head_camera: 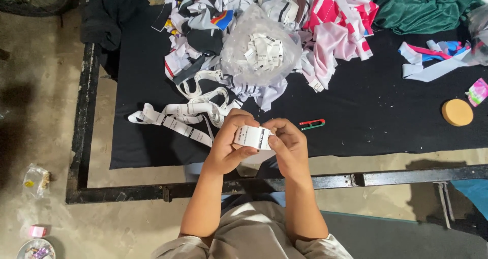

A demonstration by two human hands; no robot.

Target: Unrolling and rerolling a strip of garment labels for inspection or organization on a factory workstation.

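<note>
white label [252, 137], both hands pinching

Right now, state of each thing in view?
Left hand: grip shut on white label.
Right hand: grip shut on white label.
White label: folded, held between both hands.
Label strip: uncoiled, loose on black cloth.
Clear bag: open, holding cut labels.
Red snips: lying untouched.

White label [254, 137] between both hands
</note>
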